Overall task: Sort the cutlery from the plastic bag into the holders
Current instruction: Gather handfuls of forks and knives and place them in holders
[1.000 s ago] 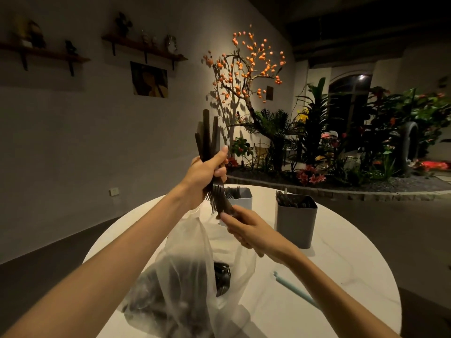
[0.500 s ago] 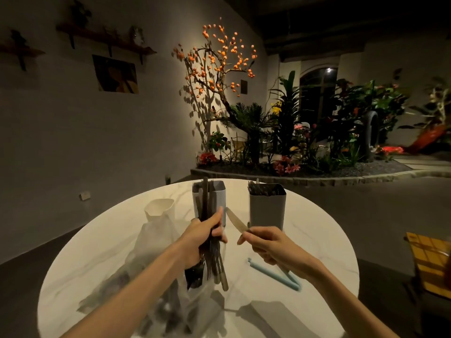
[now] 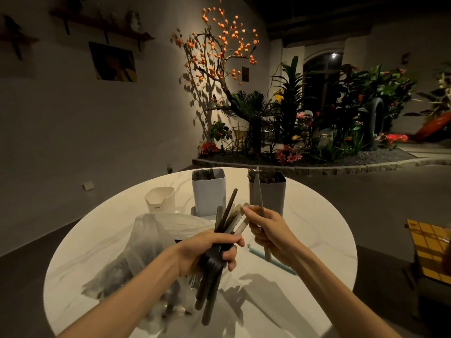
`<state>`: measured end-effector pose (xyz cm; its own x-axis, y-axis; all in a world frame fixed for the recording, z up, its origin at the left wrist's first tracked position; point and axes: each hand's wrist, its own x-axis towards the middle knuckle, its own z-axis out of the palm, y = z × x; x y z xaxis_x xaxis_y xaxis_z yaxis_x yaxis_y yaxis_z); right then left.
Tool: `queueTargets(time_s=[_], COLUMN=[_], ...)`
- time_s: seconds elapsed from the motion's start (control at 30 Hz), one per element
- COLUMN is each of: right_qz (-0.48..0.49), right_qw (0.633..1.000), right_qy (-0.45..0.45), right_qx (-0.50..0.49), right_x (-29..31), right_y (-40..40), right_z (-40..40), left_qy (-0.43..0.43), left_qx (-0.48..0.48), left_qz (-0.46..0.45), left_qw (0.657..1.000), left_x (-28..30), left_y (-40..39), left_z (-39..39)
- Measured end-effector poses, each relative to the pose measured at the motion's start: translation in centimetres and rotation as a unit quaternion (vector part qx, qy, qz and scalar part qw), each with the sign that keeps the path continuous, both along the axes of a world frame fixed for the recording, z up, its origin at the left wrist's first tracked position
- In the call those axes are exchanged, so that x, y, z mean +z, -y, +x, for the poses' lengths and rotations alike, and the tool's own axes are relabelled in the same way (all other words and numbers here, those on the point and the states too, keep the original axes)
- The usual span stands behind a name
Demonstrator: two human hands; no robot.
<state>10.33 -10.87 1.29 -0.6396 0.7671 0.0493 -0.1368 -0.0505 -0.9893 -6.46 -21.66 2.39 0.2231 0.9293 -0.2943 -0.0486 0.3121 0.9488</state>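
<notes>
Glare and dimness blur the dark plastic cutlery bundle (image 3: 220, 250) gripped by left hand (image 3: 207, 254); types unclear. Right hand (image 3: 268, 230) pinches a pale knife (image 3: 257, 193), now upright before the grey holder (image 3: 268, 193) at 12 o'clock. Clear plastic bag (image 3: 144, 245) sits at 9.

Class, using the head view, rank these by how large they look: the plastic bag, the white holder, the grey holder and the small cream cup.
1. plastic bag, though it is nearest the camera.
2. white holder and grey holder look alike; no ranking.
3. cream cup.

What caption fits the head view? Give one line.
Left hand grips a cutlery bundle; right hand pinches one piece before two holders.
</notes>
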Motion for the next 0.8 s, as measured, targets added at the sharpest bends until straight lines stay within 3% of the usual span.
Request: queueTargets(time_s=[0.17,0.37,0.53,0.7,0.8], right_qz=[0.006,0.034,0.057,0.027,-0.022], right_qw=[0.997,0.997,0.997,0.999,1.0], right_qy=[0.038,0.073,0.052,0.025,-0.015], right_qx=[0.069,-0.005,0.004,0.007,-0.002], right_x=[-0.2,-0.7,-0.3,-0.1,0.0], right_y=[1.1,1.5,1.2,0.5,0.0], right_z=[-1.6,-2.8,-2.6,-2.0,-1.7], left_qy=[0.053,0.01,0.026,0.114,0.116], left_qx=[-0.059,-0.029,0.004,0.039,0.071], left_qz=[-0.045,-0.077,-0.02,0.013,0.046], left_qw=[0.996,0.997,0.999,0.993,0.99], left_x=[0.0,-0.1,-0.3,-0.7,-1.1], left_y=[-0.1,-0.7,-0.7,-0.8,-1.1], left_z=[0.3,0.8,1.0,0.7,0.3])
